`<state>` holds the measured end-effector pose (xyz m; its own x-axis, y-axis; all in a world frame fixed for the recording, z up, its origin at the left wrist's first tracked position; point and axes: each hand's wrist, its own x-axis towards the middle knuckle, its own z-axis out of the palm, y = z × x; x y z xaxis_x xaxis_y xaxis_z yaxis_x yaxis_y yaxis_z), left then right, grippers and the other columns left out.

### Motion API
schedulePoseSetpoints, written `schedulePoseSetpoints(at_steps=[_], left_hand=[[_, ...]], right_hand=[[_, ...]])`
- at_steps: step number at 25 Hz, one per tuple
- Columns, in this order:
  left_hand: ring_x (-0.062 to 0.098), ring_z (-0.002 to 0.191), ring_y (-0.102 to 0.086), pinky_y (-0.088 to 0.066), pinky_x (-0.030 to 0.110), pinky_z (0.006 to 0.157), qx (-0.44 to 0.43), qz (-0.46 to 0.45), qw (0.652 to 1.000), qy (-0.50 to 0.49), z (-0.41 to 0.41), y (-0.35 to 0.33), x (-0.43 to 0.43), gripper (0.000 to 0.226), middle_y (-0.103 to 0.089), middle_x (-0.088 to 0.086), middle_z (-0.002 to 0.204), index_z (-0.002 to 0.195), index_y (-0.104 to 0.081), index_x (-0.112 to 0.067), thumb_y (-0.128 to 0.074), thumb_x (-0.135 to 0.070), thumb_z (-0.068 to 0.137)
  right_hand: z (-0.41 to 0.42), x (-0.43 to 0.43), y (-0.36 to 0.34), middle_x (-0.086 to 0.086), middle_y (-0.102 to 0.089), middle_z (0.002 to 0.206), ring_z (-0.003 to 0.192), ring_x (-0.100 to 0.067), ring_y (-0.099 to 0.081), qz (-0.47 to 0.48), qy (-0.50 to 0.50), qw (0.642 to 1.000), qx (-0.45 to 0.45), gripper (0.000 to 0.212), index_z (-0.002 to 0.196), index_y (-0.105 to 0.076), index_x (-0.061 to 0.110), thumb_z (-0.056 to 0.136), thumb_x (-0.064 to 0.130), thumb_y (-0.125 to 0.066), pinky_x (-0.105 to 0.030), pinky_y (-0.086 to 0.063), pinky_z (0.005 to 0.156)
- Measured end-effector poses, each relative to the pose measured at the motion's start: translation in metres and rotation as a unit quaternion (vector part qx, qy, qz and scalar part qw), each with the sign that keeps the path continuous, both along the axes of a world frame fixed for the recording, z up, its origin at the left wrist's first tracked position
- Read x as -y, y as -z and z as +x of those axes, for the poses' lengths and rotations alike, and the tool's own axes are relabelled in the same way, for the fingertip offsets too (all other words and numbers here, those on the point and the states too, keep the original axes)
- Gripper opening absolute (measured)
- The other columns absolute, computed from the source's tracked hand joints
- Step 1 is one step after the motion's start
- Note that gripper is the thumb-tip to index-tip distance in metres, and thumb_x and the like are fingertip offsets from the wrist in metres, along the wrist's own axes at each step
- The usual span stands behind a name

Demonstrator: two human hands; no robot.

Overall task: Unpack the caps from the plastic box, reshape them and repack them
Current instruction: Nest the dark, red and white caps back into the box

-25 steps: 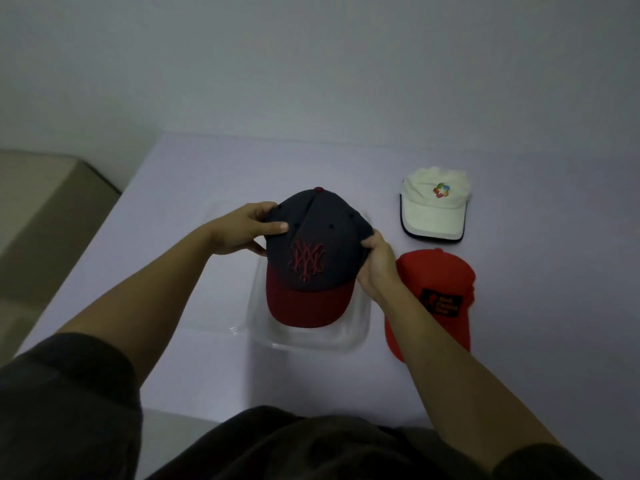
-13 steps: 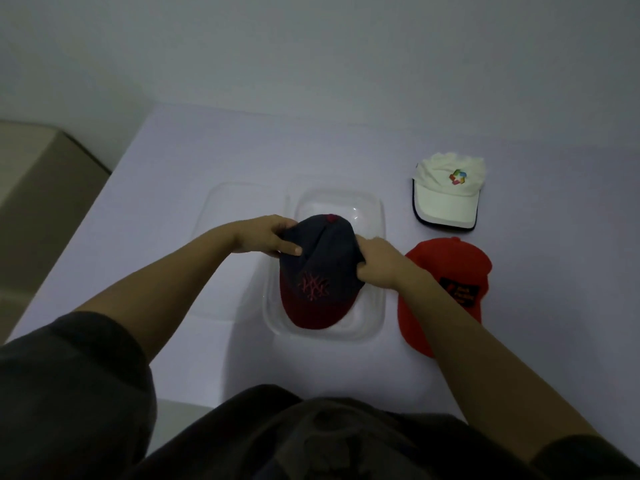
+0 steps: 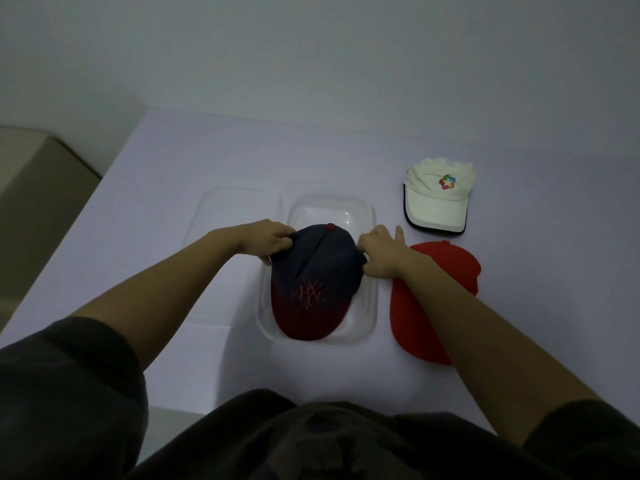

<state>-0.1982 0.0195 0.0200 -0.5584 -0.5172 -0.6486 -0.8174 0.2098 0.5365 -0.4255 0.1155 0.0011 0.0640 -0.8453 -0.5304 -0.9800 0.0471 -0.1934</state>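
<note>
While the far left edge of the navy cap (image 3: 318,278) is gripped by the left hand (image 3: 266,242), whose fingers are curled over the fabric, the far right edge is pinched by the right hand (image 3: 381,258), with one finger stretched out away from the cap. The navy cap (dark crown, maroon brim, red stitched emblem on the front) is held in the mouth of the clear plastic box (image 3: 367,216), its brim turned to the near side. Whether the crown rests on the box floor cannot be told. The far part of the box is seen bare behind the cap.

A clear lid (image 3: 221,216) is laid flat just left of the box; whether the two touch cannot be told. Just right of the box a red cap (image 3: 446,261) is laid on the pale table (image 3: 207,150), partly covered by the right forearm. Farther off, beyond the red cap and apart from it, a white cap (image 3: 436,199) with a multicoloured emblem is set down, its dark-edged brim turned to the near side. Both upper arms are covered by dark sleeves.
</note>
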Motion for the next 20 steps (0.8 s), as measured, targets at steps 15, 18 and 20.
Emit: schedulePoseSetpoints(at_steps=[15, 18, 20], left_hand=[[0.023, 0.097, -0.059, -0.043, 0.030, 0.078, -0.075, -0.035, 0.996, -0.039, 0.012, 0.005, -0.010, 0.048, -0.059, 0.002, 0.110, 0.135, -0.035, -0.031, -0.049, -0.029, 0.090], [0.019, 0.101, -0.059, -0.043, 0.032, 0.088, -0.073, -0.045, 0.996, -0.026, 0.011, 0.007, -0.013, 0.038, -0.061, 0.000, 0.113, 0.129, -0.043, -0.032, -0.048, -0.045, 0.093], [0.018, 0.104, -0.058, -0.043, 0.034, 0.095, -0.068, -0.048, 0.996, -0.009, 0.009, 0.011, -0.014, 0.038, -0.061, -0.002, 0.114, 0.130, -0.045, -0.031, -0.043, -0.045, 0.095]], right_hand=[[0.008, -0.008, 0.023, -0.005, -0.067, 0.103, 0.109, -0.029, -0.052, -0.197, -0.012, 0.975, -0.102, 0.026, 0.116, -0.057, 0.017, 0.092, 0.013, -0.047, -0.044, -0.021, 0.106], [0.001, -0.013, 0.017, -0.003, -0.046, 0.138, 0.130, -0.027, -0.034, -0.143, -0.044, 0.983, -0.103, 0.036, 0.122, -0.061, 0.026, 0.090, 0.016, -0.050, -0.054, -0.010, 0.112], [-0.008, -0.016, 0.013, -0.004, -0.039, 0.144, 0.133, -0.027, -0.033, -0.153, -0.045, 0.987, -0.018, 0.042, 0.134, -0.051, 0.026, 0.092, 0.021, -0.048, -0.047, -0.017, 0.112]])
